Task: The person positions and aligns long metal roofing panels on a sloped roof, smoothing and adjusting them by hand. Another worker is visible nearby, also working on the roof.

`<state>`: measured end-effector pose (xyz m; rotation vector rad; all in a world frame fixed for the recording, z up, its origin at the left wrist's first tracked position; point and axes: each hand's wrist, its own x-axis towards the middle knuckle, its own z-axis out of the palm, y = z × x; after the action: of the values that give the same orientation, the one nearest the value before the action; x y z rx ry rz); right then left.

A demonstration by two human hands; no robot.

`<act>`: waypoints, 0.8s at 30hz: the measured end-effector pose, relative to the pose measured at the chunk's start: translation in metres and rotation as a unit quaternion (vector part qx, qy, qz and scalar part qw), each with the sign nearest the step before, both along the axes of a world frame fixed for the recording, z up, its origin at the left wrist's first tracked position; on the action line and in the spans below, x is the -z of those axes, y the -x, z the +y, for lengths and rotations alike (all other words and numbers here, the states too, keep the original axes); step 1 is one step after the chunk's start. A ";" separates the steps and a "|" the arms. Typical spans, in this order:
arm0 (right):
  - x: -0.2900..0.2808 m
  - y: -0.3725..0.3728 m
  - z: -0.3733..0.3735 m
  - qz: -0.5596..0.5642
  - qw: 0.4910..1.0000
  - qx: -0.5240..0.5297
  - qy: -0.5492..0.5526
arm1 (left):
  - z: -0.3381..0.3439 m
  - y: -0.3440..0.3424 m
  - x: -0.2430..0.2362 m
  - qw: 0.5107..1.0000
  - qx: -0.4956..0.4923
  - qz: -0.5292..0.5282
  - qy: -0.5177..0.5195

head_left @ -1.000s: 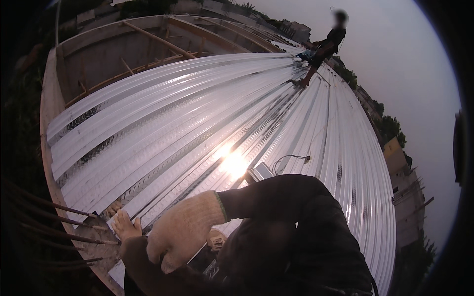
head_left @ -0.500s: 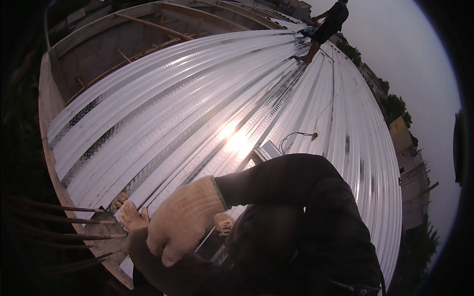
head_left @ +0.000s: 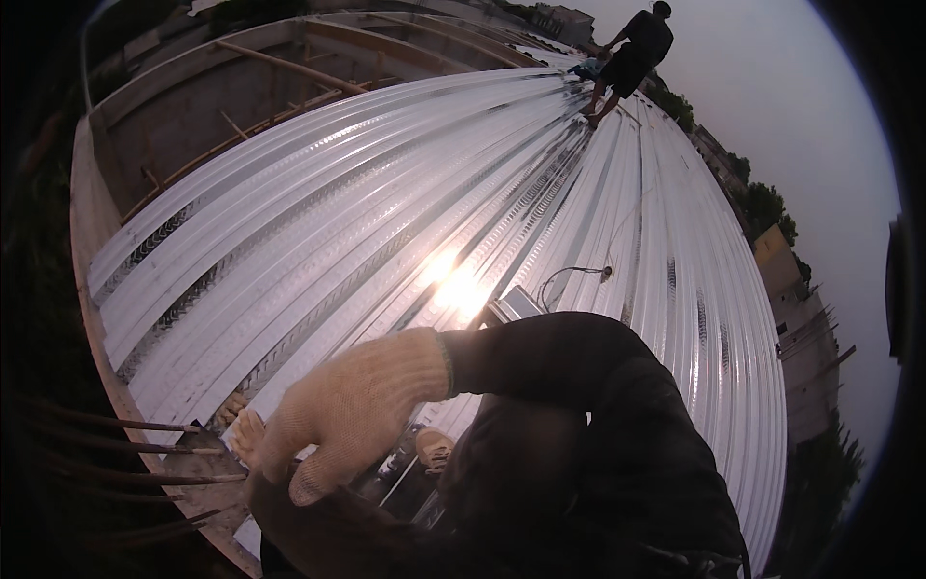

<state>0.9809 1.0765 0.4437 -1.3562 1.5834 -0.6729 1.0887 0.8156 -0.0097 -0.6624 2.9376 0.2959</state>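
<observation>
Silvery ribbed metal decking (head_left: 289,251) spreads inward from a concrete edge beam (head_left: 89,207), its ribs' long axis running away from the beam and converging near a co-worker (head_left: 644,43), who stands well apart from it. The sheet ends closest to the wearer lie just beside the beam, where several rusty reinforcing bars (head_left: 145,424) reach in. Left is the nearer hand: the left hand (head_left: 248,437) is at those sheet ends, its visible fingers outstretched, the rest hidden; whether it grips or merely presses, I cannot tell. Farther in from the beam, the right hand (head_left: 357,405), in a cream knitted glove, hangs across the left forearm's dark sleeve (head_left: 309,526), fingers loosely bent, with a gap beside the thumb. No object shows in it, but its underside is hidden, so a grip can't be ruled out. Inward again come a tan shoe (head_left: 434,450) and, beyond the raised knee, a pale box-like object (head_left: 519,303) with a dark cable (head_left: 569,270) close by.

Compared with half a second ago, the glove has lifted and shifted toward the beam, the thumb gap shows more clearly, and less of the left hand is visible behind it.
</observation>
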 end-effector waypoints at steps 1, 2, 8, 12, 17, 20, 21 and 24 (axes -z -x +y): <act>-0.001 -0.001 0.000 0.001 0.999 -0.012 -0.034 | 0.000 0.001 -0.001 1.000 0.000 -0.001 0.000; -0.001 -0.003 -0.001 0.003 0.997 -0.024 -0.069 | 0.000 0.001 -0.002 1.000 0.000 -0.001 -0.001; 0.002 -0.010 -0.002 0.023 0.996 -0.056 -0.071 | 0.002 0.004 -0.005 1.000 -0.010 -0.013 -0.006; 0.007 -0.009 -0.004 0.039 0.995 -0.066 -0.063 | -0.004 0.004 0.000 0.999 -0.010 -0.023 -0.024; 0.007 -0.008 -0.006 0.017 0.996 -0.063 -0.067 | -0.007 0.005 0.009 1.000 0.000 -0.019 -0.004; 0.003 -0.008 -0.007 0.027 0.994 -0.072 -0.077 | -0.006 0.005 0.011 1.000 0.003 -0.009 -0.003; 0.002 -0.008 -0.008 0.022 0.993 -0.075 -0.085 | -0.006 0.005 0.011 1.000 0.003 -0.007 -0.003; -0.003 -0.008 -0.012 0.026 0.991 -0.090 -0.098 | -0.006 0.004 0.008 1.000 0.007 -0.001 -0.001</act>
<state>0.9890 1.0645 0.4465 -1.3584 1.5042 -0.3666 1.0845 0.8100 -0.0180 -0.6416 2.9389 0.2963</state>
